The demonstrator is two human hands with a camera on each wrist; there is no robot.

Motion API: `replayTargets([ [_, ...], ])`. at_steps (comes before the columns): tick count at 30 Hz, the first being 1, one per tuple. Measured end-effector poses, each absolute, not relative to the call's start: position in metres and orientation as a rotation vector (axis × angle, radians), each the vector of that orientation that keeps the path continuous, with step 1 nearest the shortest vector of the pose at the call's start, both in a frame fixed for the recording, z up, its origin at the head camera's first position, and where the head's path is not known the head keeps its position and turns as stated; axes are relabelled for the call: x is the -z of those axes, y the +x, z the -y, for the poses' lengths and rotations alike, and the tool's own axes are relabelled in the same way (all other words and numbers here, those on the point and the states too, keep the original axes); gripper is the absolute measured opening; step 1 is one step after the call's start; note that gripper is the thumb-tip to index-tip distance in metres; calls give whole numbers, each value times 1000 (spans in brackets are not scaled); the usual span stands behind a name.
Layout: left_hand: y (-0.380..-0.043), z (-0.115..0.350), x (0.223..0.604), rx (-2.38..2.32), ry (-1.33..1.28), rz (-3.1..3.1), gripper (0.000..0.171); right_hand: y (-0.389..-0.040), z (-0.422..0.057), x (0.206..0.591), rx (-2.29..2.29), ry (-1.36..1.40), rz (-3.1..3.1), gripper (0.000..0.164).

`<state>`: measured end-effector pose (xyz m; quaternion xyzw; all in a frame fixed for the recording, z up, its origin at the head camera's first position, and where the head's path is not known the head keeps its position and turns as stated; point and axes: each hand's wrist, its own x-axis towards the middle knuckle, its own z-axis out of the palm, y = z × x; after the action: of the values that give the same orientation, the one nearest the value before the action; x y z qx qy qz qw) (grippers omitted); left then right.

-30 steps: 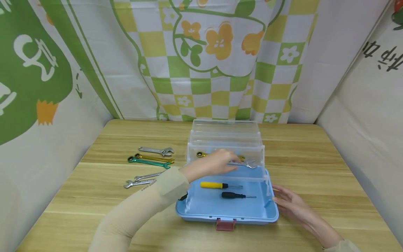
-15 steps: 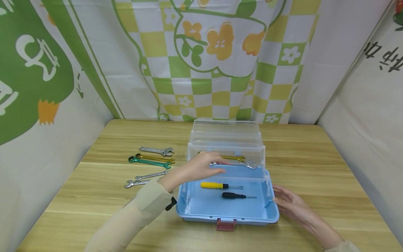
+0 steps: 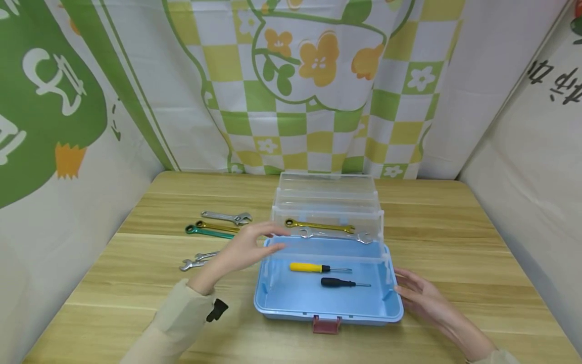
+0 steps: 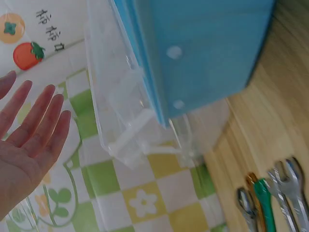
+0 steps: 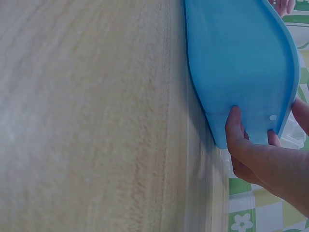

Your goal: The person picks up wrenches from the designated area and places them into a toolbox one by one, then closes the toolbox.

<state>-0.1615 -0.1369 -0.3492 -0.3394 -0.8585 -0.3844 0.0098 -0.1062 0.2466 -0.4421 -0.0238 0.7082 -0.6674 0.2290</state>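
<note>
A blue toolbox (image 3: 295,299) stands with its clear tiered trays raised. Inside its base lie a yellow-handled screwdriver (image 3: 305,267) and a black screwdriver (image 3: 335,282). One clear tray holds a gold ratchet wrench (image 3: 318,226) and a silver double open-end wrench (image 3: 364,237). My left hand (image 3: 245,246), fingers spread and holding nothing, hovers at the box's left rear corner; the left wrist view shows its bare palm. Against the box's right end, my right hand (image 3: 423,294) rests its fingers on the outer wall, thumb at the rim, as the right wrist view shows.
Left of the box lie an adjustable wrench (image 3: 223,217), a gold ratchet wrench (image 3: 215,227), a green ratchet wrench (image 3: 204,232) and silver wrenches (image 3: 188,265), partly behind the left hand. A red-brown latch (image 3: 326,325) hangs at the box's front. A patterned curtain (image 3: 318,126) backs the table.
My left hand has drawn back leftward from over the tray to the box's left side, uncovering the gold and silver wrenches in the tray. The right hand has stayed put.
</note>
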Motion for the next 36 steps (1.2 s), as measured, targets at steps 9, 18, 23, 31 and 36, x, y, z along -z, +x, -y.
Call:
replayTargets([
  [9, -151, 173, 365, 1275, -850, 2694, 24, -106, -246, 444, 1849, -70, -1942, 66],
  [18, -145, 199, 386, 1253, -694, 2758, 22, -106, -246, 444, 1865, -66, -1933, 66],
  [23, -141, 211, 394, 1261, -642, 2767, 22, -106, -246, 443, 1867, -61, -1930, 66],
  [31, -141, 225, 404, 1157, -567, 2810, 23, -106, -246, 443, 1857, -64, -1931, 67],
  [36, -144, 231, 410, 1082, -529, 2862, 22, -106, -246, 443, 1843, -56, -1939, 67],
])
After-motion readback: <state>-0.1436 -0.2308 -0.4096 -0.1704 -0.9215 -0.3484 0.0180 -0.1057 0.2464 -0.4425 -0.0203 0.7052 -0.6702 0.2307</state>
